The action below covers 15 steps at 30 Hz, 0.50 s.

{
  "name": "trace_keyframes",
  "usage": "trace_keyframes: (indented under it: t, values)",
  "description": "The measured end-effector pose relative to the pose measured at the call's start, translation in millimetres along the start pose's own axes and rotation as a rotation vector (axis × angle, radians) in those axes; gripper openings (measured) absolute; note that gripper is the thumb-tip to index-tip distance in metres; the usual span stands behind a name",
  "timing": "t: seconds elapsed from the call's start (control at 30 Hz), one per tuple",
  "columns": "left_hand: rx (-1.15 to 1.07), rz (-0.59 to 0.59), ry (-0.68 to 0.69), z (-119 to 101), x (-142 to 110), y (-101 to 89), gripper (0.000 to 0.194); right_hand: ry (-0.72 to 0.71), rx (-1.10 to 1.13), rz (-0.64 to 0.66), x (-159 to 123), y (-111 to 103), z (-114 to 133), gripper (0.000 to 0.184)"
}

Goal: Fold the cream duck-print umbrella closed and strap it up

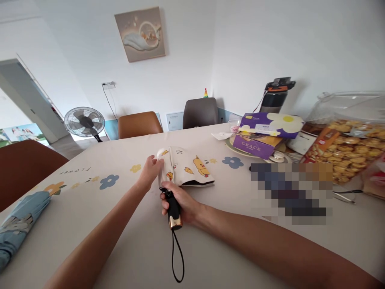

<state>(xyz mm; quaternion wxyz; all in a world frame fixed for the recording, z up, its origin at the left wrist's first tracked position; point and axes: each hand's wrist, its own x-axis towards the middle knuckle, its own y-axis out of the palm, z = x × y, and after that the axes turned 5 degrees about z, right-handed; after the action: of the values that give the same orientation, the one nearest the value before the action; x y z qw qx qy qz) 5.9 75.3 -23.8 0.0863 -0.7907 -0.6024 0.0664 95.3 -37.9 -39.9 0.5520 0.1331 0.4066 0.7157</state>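
Note:
A cream folding umbrella (pixel 186 168) printed with yellow ducks lies partly wrapped over the table, one flap of its cloth spread to the right. Its black handle has a gold end, and a black wrist loop (pixel 182 265) hangs from it toward me. My right hand (pixel 182 200) is wrapped round the handle, with the thumb at the lower edge of the cloth. On the left side of the rolled cloth, my left hand (pixel 152 170) grips the umbrella with bent fingers; part of those fingers is hidden.
Another folded umbrella, light blue (pixel 22 224), lies at the left table edge. To the right are purple boxes (pixel 255 146) on a plate, a dark bottle (pixel 274 96), a clear snack tub (pixel 349 140) and a blurred patch. Chairs (pixel 140 125) and a fan (pixel 84 121) stand beyond the table (pixel 219 249).

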Motion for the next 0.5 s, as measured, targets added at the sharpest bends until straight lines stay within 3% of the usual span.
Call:
trace_keyframes:
  t: [0.1, 0.2, 0.27, 0.4, 0.5]
  values:
    - [0.224, -0.033, 0.203, -14.8, -14.7, 9.6, 0.039, -0.029, -0.010, 0.062, 4.0, -4.2, -3.1, 0.019]
    - [0.517, 0.023, 0.556, -27.2, -36.9, 23.9, 0.027, -0.067, -0.038, 0.090, 7.5, -7.9, -6.9, 0.026]
    - [0.708, 0.117, 0.708, -30.6, -48.9, 33.6, 0.030, -0.099, -0.049, 0.124, 9.0, -9.5, -9.2, 0.028]
    - [1.028, 0.320, 0.681, -31.3, -53.3, 48.7, 0.039, -0.160, 0.033, 0.137, 10.4, -10.0, -10.8, 0.022]
    - [1.168, 0.413, 0.670, -33.4, -44.6, 56.2, 0.040, -0.108, 0.017, 0.094, 10.9, -8.0, -9.1, 0.022]
